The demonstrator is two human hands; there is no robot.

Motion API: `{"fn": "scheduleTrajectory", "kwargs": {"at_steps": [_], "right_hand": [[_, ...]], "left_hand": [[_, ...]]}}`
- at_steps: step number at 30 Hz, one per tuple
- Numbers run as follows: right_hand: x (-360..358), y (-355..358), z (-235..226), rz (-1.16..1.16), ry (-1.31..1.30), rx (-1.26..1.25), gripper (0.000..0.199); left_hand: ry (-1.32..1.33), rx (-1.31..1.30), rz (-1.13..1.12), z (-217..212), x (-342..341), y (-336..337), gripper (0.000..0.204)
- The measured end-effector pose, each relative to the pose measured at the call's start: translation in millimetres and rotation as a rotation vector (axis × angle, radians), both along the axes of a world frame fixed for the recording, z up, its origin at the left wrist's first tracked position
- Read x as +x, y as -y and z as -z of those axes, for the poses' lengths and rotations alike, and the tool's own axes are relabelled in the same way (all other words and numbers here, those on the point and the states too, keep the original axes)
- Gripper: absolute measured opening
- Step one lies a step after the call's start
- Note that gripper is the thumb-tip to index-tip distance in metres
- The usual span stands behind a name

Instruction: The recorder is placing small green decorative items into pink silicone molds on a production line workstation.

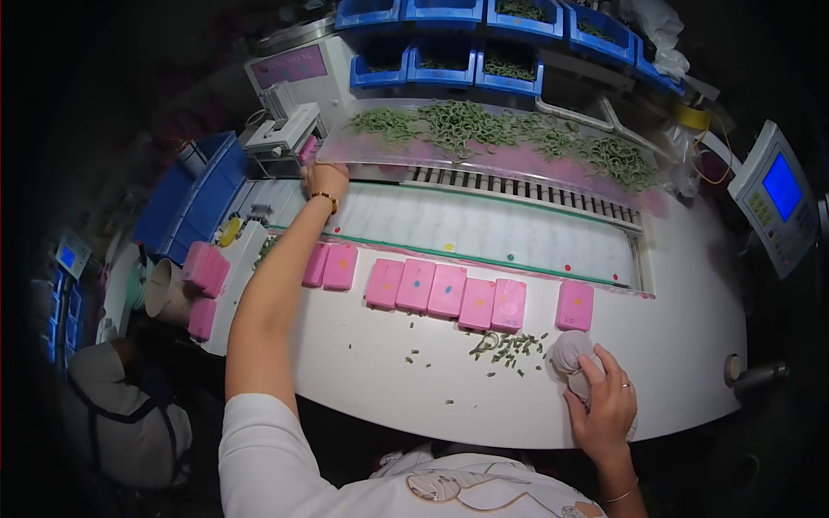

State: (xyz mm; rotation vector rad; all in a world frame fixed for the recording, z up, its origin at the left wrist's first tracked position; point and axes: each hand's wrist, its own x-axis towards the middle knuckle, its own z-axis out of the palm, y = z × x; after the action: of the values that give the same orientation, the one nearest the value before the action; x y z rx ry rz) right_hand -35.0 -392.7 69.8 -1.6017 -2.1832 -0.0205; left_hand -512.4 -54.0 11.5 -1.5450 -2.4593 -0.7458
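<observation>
My left hand (pixel 326 180) reaches far out to the front of a white clamp-like machine (pixel 283 138). Its fingers are partly hidden, so their grip does not show. Just beyond them a pink block (pixel 308 148) sits in the machine. My right hand (pixel 607 397) rests at the right of the white table, fingers wrapped round a grey, round-topped cloth pouch (pixel 571 350). Directly behind the pouch lies a pink block with a yellow dot (pixel 575 304). Left of it are a row of pink blocks (pixel 446 289) with coloured dots and scattered small green pieces (pixel 515 347).
Behind a white strip with a green edge (pixel 484 224) runs a roller track (pixel 527 187). A clear tray (pixel 345 151) of green rings stands above it, below blue bins (pixel 445 62). A panel with a blue screen (pixel 781 190) is at right. Another person (pixel 129 406) sits at lower left.
</observation>
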Motion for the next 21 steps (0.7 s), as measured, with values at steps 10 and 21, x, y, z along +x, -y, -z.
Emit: {"fn": "scheduleTrajectory", "kwargs": {"at_steps": [10,21], "right_hand": [[-1,4,-3,-0.016,-0.001,0.003,0.063],[0,2,0,-0.041,-0.027,0.002,0.065]], "left_hand": [[0.219,0.069,0.769,-10,108,74,0.045],[-0.007,0.109,1.1,-15,288,18,0.035]]}}
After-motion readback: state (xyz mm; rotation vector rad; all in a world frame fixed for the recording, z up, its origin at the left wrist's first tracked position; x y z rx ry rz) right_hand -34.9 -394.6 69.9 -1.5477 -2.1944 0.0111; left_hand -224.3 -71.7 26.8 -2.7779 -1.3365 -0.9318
